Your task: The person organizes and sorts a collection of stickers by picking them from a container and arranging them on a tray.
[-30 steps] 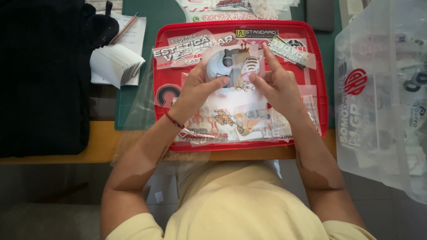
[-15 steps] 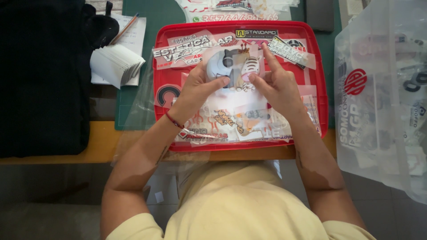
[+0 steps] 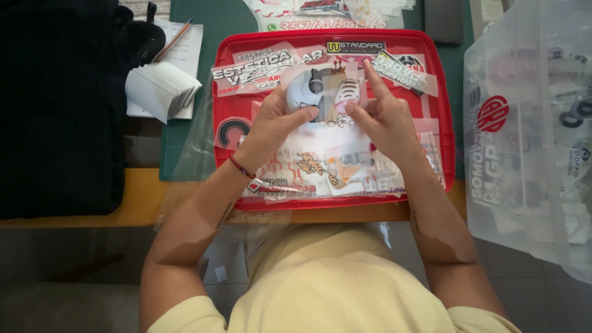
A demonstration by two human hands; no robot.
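A red plastic tray [image 3: 222,92] rests on the table edge, full of several loose stickers on clear backing. Both hands are over its middle and pinch one clear sticker sheet [image 3: 325,98] printed with a grey round figure and a striped zebra-like figure. My left hand [image 3: 274,123] grips the sheet's left side, thumb pointing right. My right hand [image 3: 385,117] grips its right side, index finger raised. A red string bracelet [image 3: 242,168] circles my left wrist.
A black bag [image 3: 58,105] lies at the left. Beside it lie a stack of white paper slips [image 3: 160,89] and a pencil [image 3: 172,40] on a note sheet. A green cutting mat [image 3: 228,15] lies under the tray. Clear bags of stickers [image 3: 530,135] pile at the right.
Both hands stay on the sheet over the tray; the fingers have shifted only slightly.
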